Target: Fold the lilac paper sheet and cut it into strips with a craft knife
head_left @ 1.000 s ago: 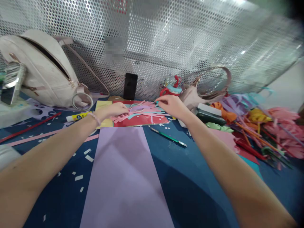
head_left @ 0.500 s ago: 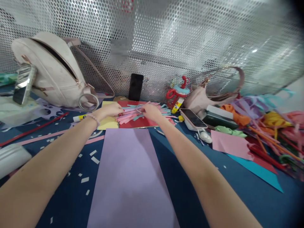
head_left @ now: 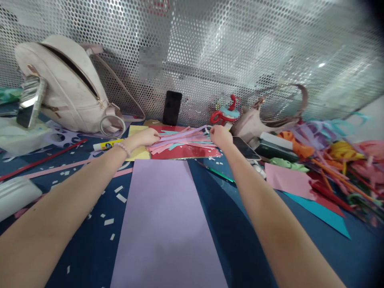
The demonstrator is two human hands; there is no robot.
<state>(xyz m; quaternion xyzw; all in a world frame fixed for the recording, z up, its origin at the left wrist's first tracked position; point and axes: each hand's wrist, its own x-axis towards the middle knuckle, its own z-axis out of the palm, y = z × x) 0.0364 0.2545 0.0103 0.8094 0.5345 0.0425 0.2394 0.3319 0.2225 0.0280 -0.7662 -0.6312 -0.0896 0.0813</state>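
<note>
A long purple paper strip [head_left: 189, 133] stretches slantwise between my two hands, over a pile of pink and light blue paper strips [head_left: 180, 145]. The fingers of my left hand [head_left: 147, 137] are pinched at the strip's left end, above a yellow sheet [head_left: 138, 154]. My right hand [head_left: 221, 137] is closed at its right end, fingertips partly hidden. Under the pile lies a red sheet [head_left: 192, 153]. A large purple sheet [head_left: 165, 220] lies flat between my forearms.
Behind stand a pale backpack [head_left: 66, 88], an upright phone [head_left: 172, 108], a red and blue cup [head_left: 226, 114] and a pink handbag [head_left: 249, 120]. A glue stick [head_left: 103, 145] is by my left wrist. Tangled colored strips [head_left: 339, 148] and sheets [head_left: 291, 182] lie right; white scraps [head_left: 121, 198] dot the blue table.
My right hand has moved right, away from my left, drawing the purple strip out between them. My left hand has shifted slightly right. A green pen-like item now shows beside my right forearm.
</note>
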